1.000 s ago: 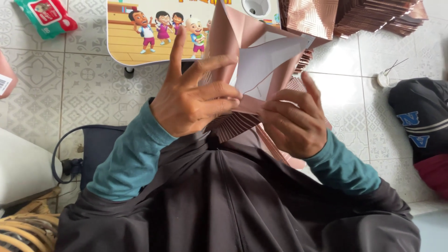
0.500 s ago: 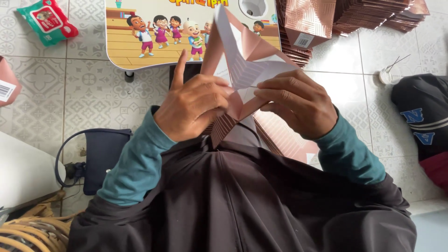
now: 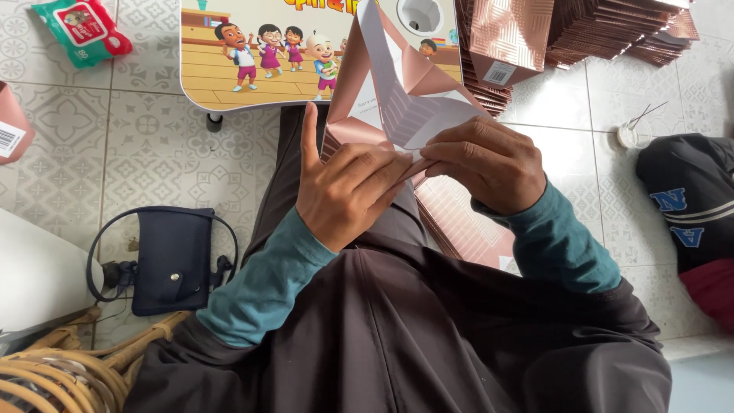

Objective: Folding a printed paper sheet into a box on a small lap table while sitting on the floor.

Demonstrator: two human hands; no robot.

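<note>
Over the lap, both hands pinch the copper card (image 3: pixel 397 99) together at its lower fold: left hand (image 3: pixel 348 191) and right hand (image 3: pixel 489 160) now meet fingertip to fingertip, where a moment ago they were apart. Card's flaps stand taller; the fold's closing up.

Rose-gold paper bag (image 3: pixel 397 99), partly folded, held upright above the lap. Outer faces are metallic copper-pink with a fine embossed pattern; the inner face is white. Its lower edge is pinched between the fingertips of both hands; the pointed upper flaps rise well above the fingers, splayed open and creased.
</note>
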